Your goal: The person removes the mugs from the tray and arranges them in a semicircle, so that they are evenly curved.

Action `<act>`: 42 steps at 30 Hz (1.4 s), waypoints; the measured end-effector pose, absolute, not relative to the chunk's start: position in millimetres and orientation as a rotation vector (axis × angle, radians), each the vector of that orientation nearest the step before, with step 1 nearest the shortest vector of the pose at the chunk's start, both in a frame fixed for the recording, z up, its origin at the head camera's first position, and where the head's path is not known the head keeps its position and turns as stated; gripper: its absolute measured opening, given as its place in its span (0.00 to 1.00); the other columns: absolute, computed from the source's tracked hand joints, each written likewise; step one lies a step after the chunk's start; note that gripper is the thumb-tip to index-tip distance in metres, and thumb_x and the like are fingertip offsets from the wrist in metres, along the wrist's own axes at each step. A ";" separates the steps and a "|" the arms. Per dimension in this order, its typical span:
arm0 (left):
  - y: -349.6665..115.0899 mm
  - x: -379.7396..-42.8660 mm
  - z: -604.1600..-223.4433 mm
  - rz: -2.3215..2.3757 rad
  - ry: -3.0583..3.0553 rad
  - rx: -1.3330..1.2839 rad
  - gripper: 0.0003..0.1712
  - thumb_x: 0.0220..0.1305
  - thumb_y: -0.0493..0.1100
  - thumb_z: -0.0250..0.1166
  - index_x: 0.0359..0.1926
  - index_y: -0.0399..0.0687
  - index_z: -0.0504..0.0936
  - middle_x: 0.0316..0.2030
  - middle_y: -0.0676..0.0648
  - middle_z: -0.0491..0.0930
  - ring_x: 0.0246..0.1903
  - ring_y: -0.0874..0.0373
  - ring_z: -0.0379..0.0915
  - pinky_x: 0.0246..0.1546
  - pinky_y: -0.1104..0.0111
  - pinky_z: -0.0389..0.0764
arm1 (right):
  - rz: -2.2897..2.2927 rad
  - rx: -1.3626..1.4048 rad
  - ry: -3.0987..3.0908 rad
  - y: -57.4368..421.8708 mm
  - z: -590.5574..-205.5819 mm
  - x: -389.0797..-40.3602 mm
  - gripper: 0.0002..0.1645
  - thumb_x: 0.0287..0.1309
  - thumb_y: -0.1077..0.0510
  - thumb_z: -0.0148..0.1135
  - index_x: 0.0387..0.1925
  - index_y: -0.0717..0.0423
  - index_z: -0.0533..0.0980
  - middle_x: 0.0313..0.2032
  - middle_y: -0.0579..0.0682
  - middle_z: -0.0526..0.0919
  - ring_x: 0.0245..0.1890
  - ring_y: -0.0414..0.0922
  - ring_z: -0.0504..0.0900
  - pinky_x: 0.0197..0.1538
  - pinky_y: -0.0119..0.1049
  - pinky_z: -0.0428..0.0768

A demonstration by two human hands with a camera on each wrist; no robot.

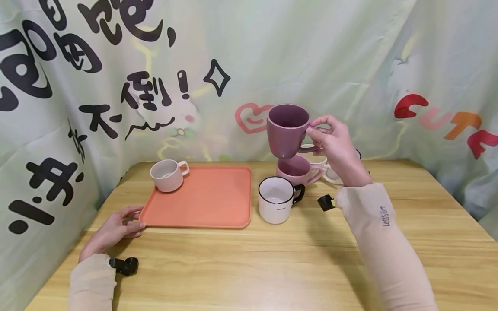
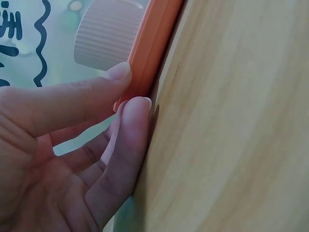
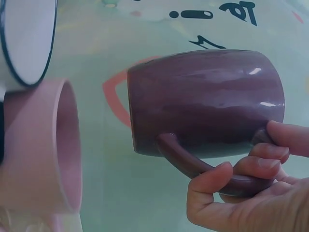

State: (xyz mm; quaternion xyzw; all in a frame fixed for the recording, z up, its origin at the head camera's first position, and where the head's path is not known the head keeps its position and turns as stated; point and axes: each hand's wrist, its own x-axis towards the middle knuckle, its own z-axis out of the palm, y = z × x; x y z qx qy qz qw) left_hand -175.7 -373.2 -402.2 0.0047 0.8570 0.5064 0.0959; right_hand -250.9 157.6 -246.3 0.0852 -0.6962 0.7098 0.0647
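A purple mug (image 1: 287, 131) is up in the air above the other mugs, its mouth facing upward. My right hand (image 1: 334, 140) grips it by the handle; in the right wrist view several fingers (image 3: 210, 186) curl round that handle. On the left, my left hand (image 1: 118, 229) pinches the near left corner of an orange tray (image 1: 210, 203). The left wrist view has the thumb on the rim of the tray (image 2: 154, 48) and another finger against its underside. A pale ribbed cup (image 1: 166, 176) stands at the tray's far left corner, its handle pointing right.
Below the raised mug stands a pink mug (image 1: 297, 170), and nearer is a white mug (image 1: 275, 201) with a black rim and handle. More pale cups (image 1: 332, 172) sit behind my right forearm, partly hidden. A printed curtain (image 1: 311, 52) hangs behind the wooden table (image 1: 233, 268).
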 end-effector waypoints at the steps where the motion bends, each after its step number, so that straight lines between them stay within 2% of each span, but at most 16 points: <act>1: -373.2 -175.7 -402.1 1.500 2.539 0.012 0.39 0.70 0.32 0.64 0.71 0.18 0.53 0.56 0.24 0.67 0.39 0.63 0.79 0.40 0.67 0.87 | 2.156 0.258 -2.085 159.8 -246.7 -250.4 0.06 0.69 0.66 0.59 0.42 0.55 0.70 0.20 0.44 0.71 0.23 0.40 0.65 0.25 0.29 0.74; 14: -376.0 -176.2 -402.6 1.515 2.543 0.013 0.38 0.70 0.30 0.62 0.70 0.17 0.53 0.55 0.24 0.67 0.38 0.64 0.79 0.39 0.68 0.87 | 2.202 0.245 -1.973 196.9 -250.3 -244.0 0.06 0.68 0.67 0.60 0.41 0.56 0.72 0.20 0.44 0.73 0.22 0.40 0.66 0.22 0.29 0.74; 19: -377.0 -175.5 -403.5 1.532 2.533 0.023 0.38 0.69 0.29 0.63 0.70 0.17 0.53 0.54 0.25 0.67 0.38 0.64 0.79 0.39 0.67 0.87 | 2.172 0.226 -1.972 210.0 -253.2 -239.1 0.06 0.68 0.66 0.61 0.42 0.56 0.72 0.21 0.45 0.73 0.23 0.40 0.67 0.23 0.30 0.77; 34: -377.1 -177.0 -405.8 1.493 2.545 0.008 0.38 0.70 0.30 0.62 0.70 0.16 0.52 0.54 0.24 0.67 0.38 0.64 0.78 0.39 0.68 0.87 | 2.242 0.169 -1.828 254.7 -265.7 -226.6 0.07 0.67 0.69 0.62 0.40 0.55 0.74 0.19 0.47 0.74 0.22 0.41 0.66 0.23 0.30 0.78; 42: -374.5 -177.1 -405.4 1.497 2.546 -0.007 0.38 0.70 0.31 0.64 0.71 0.18 0.53 0.55 0.25 0.67 0.38 0.64 0.79 0.40 0.67 0.87 | 2.210 0.136 -1.836 278.6 -266.4 -218.2 0.08 0.66 0.66 0.64 0.42 0.55 0.73 0.21 0.47 0.75 0.22 0.42 0.67 0.24 0.31 0.81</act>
